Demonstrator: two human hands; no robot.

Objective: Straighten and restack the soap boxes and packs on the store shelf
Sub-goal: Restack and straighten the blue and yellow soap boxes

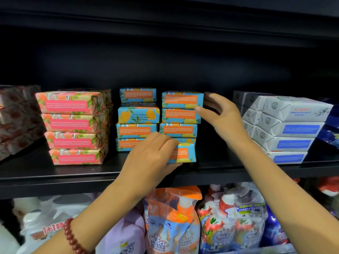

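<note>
The left hand (152,153) is gripping a blue-and-orange soap pack (184,153) near the front edge of the black shelf (55,173), around the middle of its length. Its fingers are curling over the pack's top and its thumb is tucking under the bottom. This pack is sitting at the foot of the right blue stack (179,114), pulled forward of the packs above it and slightly askew. The right hand (220,114) is reaching to the right end of that stack's top two packs. It is spread and fairly straight, with the thumb touching the front right corner and the fingers lying along the side, so it is pressing rather than clasping. Just beside it, the left blue stack (137,120) is standing unevenly, with one pack turned so its upside-down goat's milk soap label is facing out. Toward the left end of the shelf a pink floral stack (73,125) is rising four packs high, each pack stepping slightly right of the one above. Toward the right end, white soap packs with blue labels (286,129) are lying in a leaning pile. A red bead bracelet (73,235) is circling the left wrist. An orange Mr Muscle refill pouch (174,226) is standing on the shelf below.
</note>
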